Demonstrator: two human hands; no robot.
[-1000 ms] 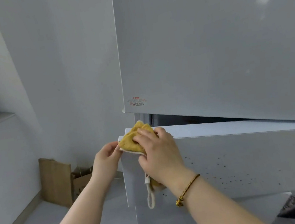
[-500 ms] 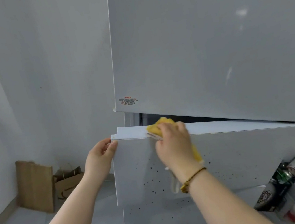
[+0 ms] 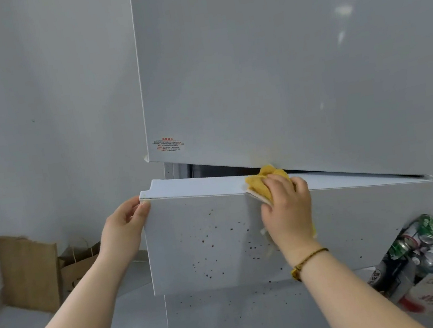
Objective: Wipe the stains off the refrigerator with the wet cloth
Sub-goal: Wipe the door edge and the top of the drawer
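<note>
Cloth (image 3: 260,184) sits half hidden under the right hand (image 3: 285,209) gripping it; left hand (image 3: 122,232) fingers (image 3: 143,207) clasp the door (image 3: 185,268).

White refrigerator (image 3: 278,57), door (image 3: 207,248) speckled dark brown; yellow cloth (image 3: 261,185); brown paper bags (image 3: 30,273); green-and-silver cans (image 3: 425,234)
</note>
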